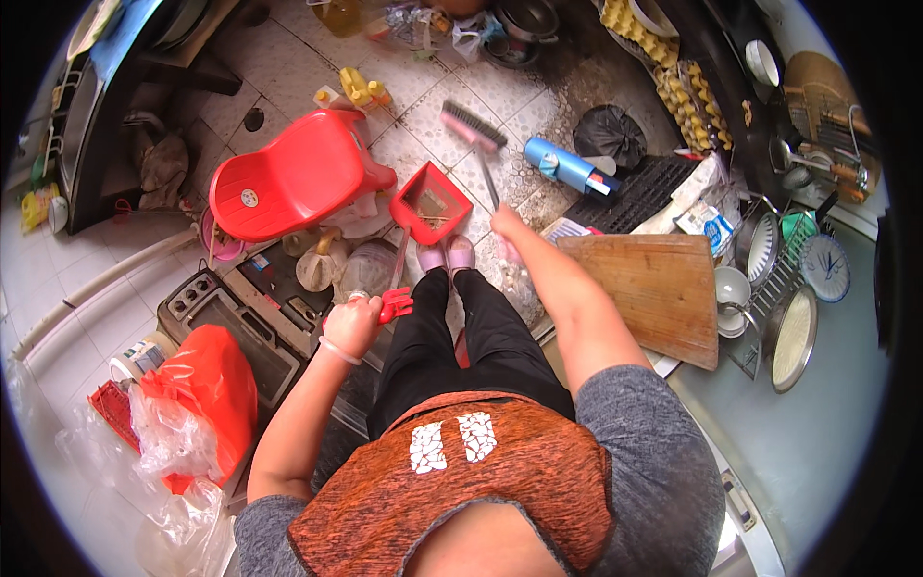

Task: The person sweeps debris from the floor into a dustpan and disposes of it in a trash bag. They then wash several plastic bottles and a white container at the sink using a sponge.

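My left hand (353, 323) is closed around the handle top of a long-handled dustpan, by a red comb-like piece (395, 306). The red dustpan pan (437, 193) rests on the tiles just beyond my slippers (445, 255), with some debris inside. My right hand (507, 222) grips the stick of a broom (487, 177). Its pink head with dark bristles (472, 127) is slightly blurred and sits over the floor past the pan, apart from it. The lower part of the broom stick is hidden behind my right hand and arm.
A red plastic chair (303, 184) stands left of the dustpan. Yellow bottles (358, 88) are beyond it. On the right are a blue cylinder (559, 164), a black plastic bag (610, 135) and a wooden board (642, 296). An old oven (238, 332) and red bag (216, 389) lie at left.
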The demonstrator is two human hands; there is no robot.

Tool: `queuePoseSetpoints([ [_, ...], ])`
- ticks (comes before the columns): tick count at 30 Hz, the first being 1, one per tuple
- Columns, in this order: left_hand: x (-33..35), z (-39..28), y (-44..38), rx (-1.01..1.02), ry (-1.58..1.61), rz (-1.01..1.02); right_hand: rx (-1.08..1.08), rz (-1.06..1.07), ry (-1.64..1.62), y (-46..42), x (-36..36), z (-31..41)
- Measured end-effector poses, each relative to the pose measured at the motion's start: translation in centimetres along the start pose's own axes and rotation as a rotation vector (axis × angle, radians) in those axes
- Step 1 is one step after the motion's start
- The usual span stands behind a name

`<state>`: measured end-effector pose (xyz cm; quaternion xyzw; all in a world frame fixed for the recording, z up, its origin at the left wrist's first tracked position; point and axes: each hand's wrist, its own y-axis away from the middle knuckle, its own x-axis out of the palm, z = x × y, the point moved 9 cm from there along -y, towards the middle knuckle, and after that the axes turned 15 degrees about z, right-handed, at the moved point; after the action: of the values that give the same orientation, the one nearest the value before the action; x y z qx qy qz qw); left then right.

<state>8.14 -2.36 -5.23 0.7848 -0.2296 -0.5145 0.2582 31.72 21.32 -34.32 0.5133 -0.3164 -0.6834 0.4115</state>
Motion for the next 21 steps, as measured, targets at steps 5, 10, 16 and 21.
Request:
queuePoseSetpoints([
  [5, -0.7, 0.5, 0.6, -0.001, 0.040, -0.006, -0.036, 0.267, 0.007, 6.6, -3.4, -1.6],
  [10, -0.8, 0.3, 0.6, -0.016, 0.050, 0.027, -0.047, 0.181, 0.001, 6.7, -10.7, 1.0],
  [16, -1.9, 0.7, -0.2, -0.052, 0.041, 0.031, -0.136, 0.161, 0.357, -6.3, -15.7, 8.5],
  [21, -2.4, -1.8, -0.5, -0.097, 0.103, 0.001, -0.071, 0.163, 0.229, -8.6, -14.3, 10.9],
])
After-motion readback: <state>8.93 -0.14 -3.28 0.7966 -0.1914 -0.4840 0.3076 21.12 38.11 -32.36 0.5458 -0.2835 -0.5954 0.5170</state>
